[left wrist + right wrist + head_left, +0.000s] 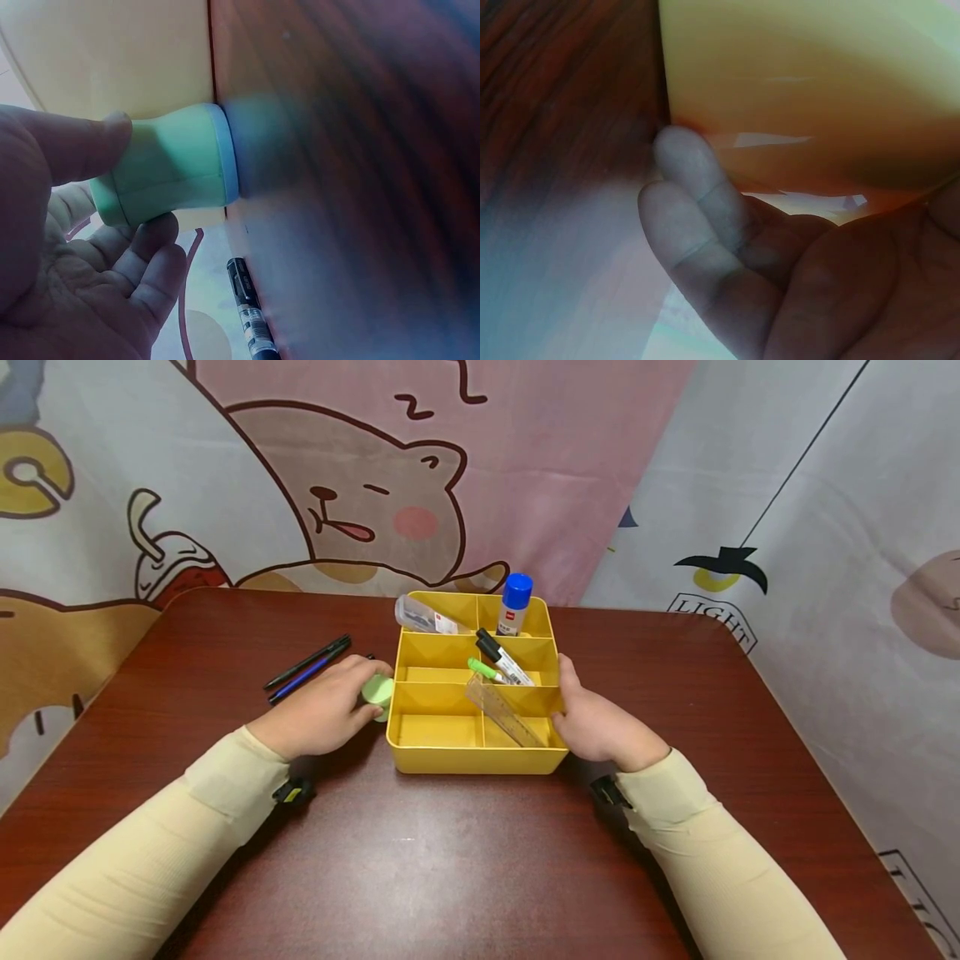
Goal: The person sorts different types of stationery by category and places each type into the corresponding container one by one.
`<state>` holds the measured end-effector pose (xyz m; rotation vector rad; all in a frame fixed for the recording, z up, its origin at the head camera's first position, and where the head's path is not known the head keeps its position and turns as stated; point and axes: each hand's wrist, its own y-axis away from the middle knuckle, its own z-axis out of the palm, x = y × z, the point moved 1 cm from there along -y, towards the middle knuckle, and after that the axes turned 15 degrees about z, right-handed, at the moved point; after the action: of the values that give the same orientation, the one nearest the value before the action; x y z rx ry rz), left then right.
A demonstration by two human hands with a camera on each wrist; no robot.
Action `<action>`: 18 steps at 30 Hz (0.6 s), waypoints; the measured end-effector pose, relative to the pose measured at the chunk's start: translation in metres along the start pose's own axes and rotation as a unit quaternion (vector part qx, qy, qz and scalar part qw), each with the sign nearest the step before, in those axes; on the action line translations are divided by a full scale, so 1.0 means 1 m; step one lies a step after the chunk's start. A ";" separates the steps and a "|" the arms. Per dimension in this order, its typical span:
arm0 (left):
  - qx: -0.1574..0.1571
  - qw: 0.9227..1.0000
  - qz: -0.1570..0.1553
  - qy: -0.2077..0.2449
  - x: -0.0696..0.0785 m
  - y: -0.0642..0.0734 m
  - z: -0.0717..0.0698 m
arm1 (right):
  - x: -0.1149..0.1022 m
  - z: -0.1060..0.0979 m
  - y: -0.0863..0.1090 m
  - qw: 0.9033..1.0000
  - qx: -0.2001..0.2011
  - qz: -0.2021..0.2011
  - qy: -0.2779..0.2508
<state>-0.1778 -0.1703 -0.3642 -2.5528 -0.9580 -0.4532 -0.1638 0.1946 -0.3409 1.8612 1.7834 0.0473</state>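
My left hand (322,706) pinches a small light-green waisted cylinder (169,166) between thumb and fingers. In the left wrist view its bluish rim is down against the tabletop, close beside the yellow box. The yellow compartment box (480,760) stands at the middle of the table. Against its right wall rests my right hand (603,722), fingers (694,161) fairly straight along the side. Inside the box are a clear plastic case (423,614), a blue-capped glue stick (514,603), a black-capped marker (504,657), a green-capped pen (487,671) and a ruler (504,714).
Left of the box, a black pen (303,664) and a blue pen (309,678) lie on the brown table (465,868). The tip of another dark object shows behind my left hand. A cartoon-printed cloth (570,443) hangs at the table's back edge.
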 end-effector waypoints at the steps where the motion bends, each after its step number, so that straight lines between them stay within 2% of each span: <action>1: 0.000 1.000 -0.001 0.001 0.000 0.000 0.000 | 0.000 0.000 0.000 1.000 -0.001 0.001 -0.001; 18: -0.002 1.000 -0.006 -0.003 -0.001 -0.001 0.001 | 0.000 0.000 0.000 1.000 0.000 0.002 -0.008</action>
<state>-0.1793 -0.1697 -0.3648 -2.5545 -0.9745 -0.4522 -0.1635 0.1946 -0.3407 1.8587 1.7689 0.0336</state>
